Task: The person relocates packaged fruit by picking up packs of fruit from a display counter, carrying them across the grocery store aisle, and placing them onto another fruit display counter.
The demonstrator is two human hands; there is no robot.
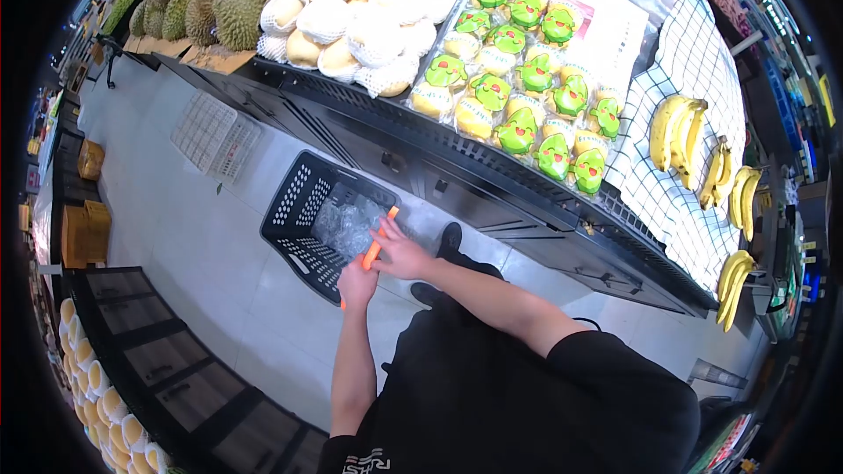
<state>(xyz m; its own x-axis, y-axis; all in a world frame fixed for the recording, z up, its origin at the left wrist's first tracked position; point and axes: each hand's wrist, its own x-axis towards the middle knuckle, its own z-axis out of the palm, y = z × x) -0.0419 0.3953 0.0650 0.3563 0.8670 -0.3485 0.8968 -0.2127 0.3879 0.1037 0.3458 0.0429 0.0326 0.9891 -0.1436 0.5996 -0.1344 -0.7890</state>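
A dark perforated basket [288,233] stands on the floor with clear, crumpled plastic [347,224] inside. An orange handle [372,254] crosses its near right side. My left hand [357,283] is closed around the lower part of this handle. Just up and to the right, my right hand [402,254] touches the handle with its fingers stretched and spread. Its thumb lies close to my left hand.
Above the basket, a black display counter [386,154] bears durians [241,13], net-wrapped fruit [320,17], packs with green cartoon labels [518,129] and bananas [676,136]. Dark cabinets [167,355] and wrapped round fruit [97,377] are at the lower left. My shoes [450,235] are right of the basket.
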